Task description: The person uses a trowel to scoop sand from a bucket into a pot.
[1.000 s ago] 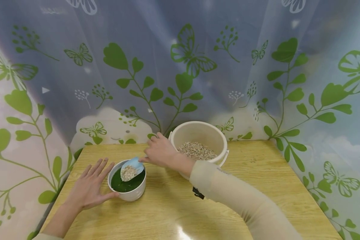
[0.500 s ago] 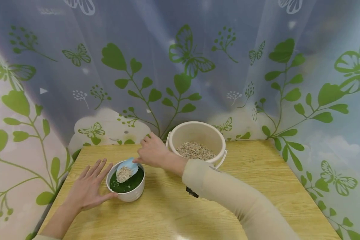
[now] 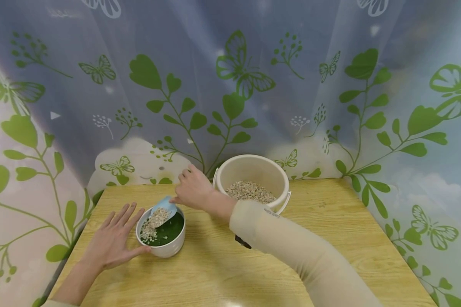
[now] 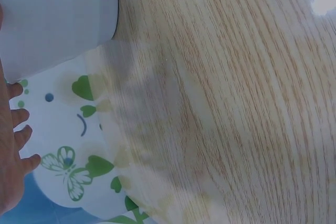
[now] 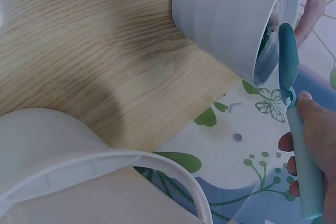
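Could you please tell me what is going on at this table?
A person's right hand holds a blue scoop tilted over a white pot. Pale grains lie on the scoop and in one part of the pot, while the rest of its inside shows dark green. The left hand is spread beside the pot, thumb at its side. A cream bucket with more grains stands farther back, to the right.
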The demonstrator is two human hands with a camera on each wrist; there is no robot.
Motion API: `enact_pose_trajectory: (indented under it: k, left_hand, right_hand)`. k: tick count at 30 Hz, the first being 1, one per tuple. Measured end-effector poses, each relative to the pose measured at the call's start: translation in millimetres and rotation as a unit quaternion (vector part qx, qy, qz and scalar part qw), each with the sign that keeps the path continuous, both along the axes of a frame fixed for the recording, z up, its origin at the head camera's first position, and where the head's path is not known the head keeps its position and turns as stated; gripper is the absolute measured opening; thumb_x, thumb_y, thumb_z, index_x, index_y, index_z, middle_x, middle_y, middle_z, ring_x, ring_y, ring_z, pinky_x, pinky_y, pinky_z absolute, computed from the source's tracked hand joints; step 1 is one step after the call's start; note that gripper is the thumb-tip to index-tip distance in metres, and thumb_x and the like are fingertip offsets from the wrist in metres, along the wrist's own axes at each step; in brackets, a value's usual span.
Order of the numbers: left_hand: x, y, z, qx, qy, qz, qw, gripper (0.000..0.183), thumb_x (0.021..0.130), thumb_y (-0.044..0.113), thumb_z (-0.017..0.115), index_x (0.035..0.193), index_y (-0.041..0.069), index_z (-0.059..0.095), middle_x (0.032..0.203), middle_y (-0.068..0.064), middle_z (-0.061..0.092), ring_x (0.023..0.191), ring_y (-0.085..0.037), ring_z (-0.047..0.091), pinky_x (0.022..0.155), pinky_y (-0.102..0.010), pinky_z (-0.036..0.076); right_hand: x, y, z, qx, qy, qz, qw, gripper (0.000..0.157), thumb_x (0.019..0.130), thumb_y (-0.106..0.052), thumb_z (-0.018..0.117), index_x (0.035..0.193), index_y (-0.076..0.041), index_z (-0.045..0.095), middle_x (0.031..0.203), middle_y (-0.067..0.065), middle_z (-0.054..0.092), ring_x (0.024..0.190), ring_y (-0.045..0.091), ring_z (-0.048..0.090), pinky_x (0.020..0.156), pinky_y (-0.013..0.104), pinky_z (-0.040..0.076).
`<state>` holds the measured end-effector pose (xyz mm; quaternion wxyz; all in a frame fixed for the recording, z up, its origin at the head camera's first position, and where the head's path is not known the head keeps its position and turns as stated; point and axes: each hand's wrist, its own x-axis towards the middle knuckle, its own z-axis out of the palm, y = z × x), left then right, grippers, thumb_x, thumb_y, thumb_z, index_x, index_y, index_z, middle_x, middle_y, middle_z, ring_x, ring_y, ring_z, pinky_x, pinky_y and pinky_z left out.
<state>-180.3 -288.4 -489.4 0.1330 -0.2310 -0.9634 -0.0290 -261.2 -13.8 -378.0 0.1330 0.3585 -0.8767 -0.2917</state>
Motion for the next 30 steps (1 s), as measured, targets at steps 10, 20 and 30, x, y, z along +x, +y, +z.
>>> enact_pose_trajectory:
  k: [10,20,30]
  left_hand:
    - [-0.2,0.2,-0.1,0.002,0.008,-0.005,1.0000,0.113,0.078,0.083,0.069,0.159,0.007,0.046,0.166,-0.025,0.042,0.150,-0.047,0.044,0.120,-0.067,0.039]
    - [0.2,1.2,1.7,0.003,0.005,-0.002,1.0000,0.113,0.077,0.082,0.070,0.158,0.006,0.047,0.166,-0.025,0.042,0.150,-0.047,0.044,0.120,-0.067,0.039]
    - [0.6,1.3,1.2,-0.001,0.011,-0.004,0.9999,0.113,0.077,0.082,0.069,0.158,0.006,0.047,0.165,-0.025,0.042,0.150,-0.046,0.044,0.120,-0.066,0.039]
  right_hand:
    - [-4.7,1.6,3.9,0.009,0.031,0.003,0.999,0.064,0.105,-0.074,0.027,0.089,-0.034,0.074,0.109,-0.010,0.074,0.107,0.012,0.065,0.107,0.034,0.045]
    - [-6.1,11.9,5.5,0.023,0.041,-0.002,0.999,0.064,0.105,-0.074,0.027,0.082,-0.031,0.069,0.101,-0.011,0.068,0.092,0.012,0.054,0.097,0.031,0.040]
    - [-6.1,23.5,11.1,0.041,0.093,0.027,0.994,0.063,0.104,-0.074,0.031,0.081,-0.030,0.068,0.099,-0.011,0.068,0.092,0.011,0.057,0.094,0.029,0.043]
